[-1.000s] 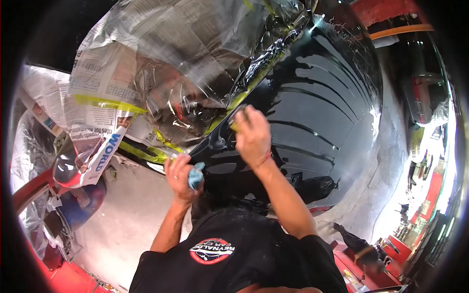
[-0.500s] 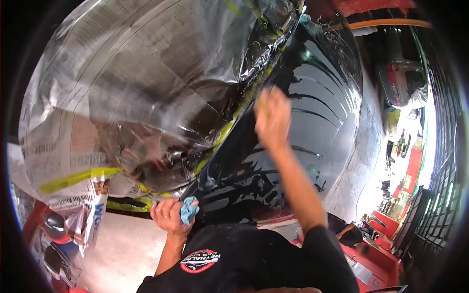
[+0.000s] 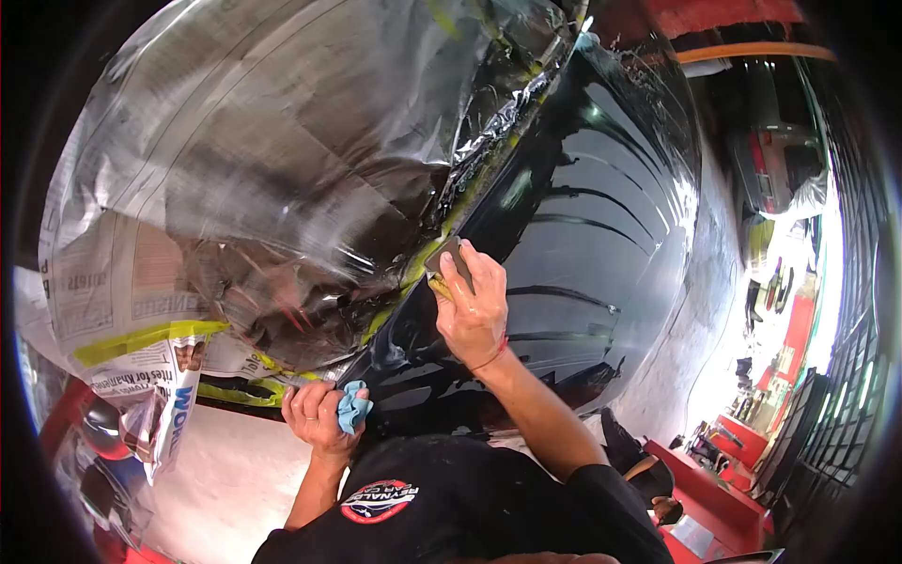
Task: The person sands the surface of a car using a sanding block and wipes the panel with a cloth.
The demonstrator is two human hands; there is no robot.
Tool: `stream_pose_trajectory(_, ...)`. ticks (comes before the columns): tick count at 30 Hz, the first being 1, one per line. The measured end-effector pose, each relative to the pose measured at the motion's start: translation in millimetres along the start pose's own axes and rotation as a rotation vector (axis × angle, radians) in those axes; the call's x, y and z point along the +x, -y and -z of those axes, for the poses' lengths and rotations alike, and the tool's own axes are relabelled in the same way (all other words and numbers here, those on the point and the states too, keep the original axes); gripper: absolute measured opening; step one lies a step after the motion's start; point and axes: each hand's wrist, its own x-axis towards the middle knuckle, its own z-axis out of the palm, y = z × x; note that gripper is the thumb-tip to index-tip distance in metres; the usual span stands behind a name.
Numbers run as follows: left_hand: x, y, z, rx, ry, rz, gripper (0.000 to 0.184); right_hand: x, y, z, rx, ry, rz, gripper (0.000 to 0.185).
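Head view, hands and work surface. Item: right hand (image 3: 473, 308), closed around a small dark block (image 3: 449, 262) with a yellowish part at its lower side; fingers bent over the block, a thin red band at the wrist. The block lies at the left edge of a glossy dark panel (image 3: 573, 244), beside the yellow-green tape (image 3: 414, 269). Item: left hand (image 3: 318, 416), fingers curled, a crumpled light-blue cloth (image 3: 353, 407) held at its inner side, near the lower end of the panel.

Panel: curved, wet-looking, marked with long dark streaks across a greyer sheen. To its left: newspaper sheets (image 3: 310, 122) and clear crinkled plastic (image 3: 282, 291), bordered by the tape. Lower left: a printed page (image 3: 178, 414) with large blue letters, hanging. Below: black shirt (image 3: 470, 503), round red-edged logo (image 3: 379, 501). Lower right: red cabinet (image 3: 709, 498). Upper right: vehicle (image 3: 778, 155), partly in shadow.
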Motion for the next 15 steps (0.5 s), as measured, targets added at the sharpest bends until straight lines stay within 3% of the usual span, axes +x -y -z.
stream_pose_trajectory(3, -4, 0, 4, 0.004, 0.008, -0.003, 0.033, 56, -64, 9, -0.178, 0.120, -0.059, 0.028)
stream_pose_trajectory(4, -3, -1, 5, 0.002, 0.012, 0.002, 0.033, 77, -87, 3, -0.134, 0.038, -0.086, 0.028)
stream_pose_trajectory(7, 1, -5, 5, 0.003, -0.008, 0.012, 0.032, 86, -84, -4, -0.135, -0.116, -0.151, 0.031)
stream_pose_trajectory(9, 0, -3, 4, 0.004, 0.002, 0.021, 0.032, 38, -27, 10, -0.056, 0.151, -0.046, 0.033)
stream_pose_trajectory(12, 1, -4, 3, 0.001, 0.009, 0.008, 0.032, 4, -2, 6, 0.097, 0.003, 0.024, 0.040)
stream_pose_trajectory(13, 0, -4, 3, 0.002, 0.019, 0.003, 0.032, 29, -33, 3, -0.020, 0.009, 0.052, 0.040)
stream_pose_trajectory(15, 1, -2, 4, -0.002, 0.021, 0.000, 0.032, 74, -68, -5, -0.024, -0.007, -0.117, 0.038)
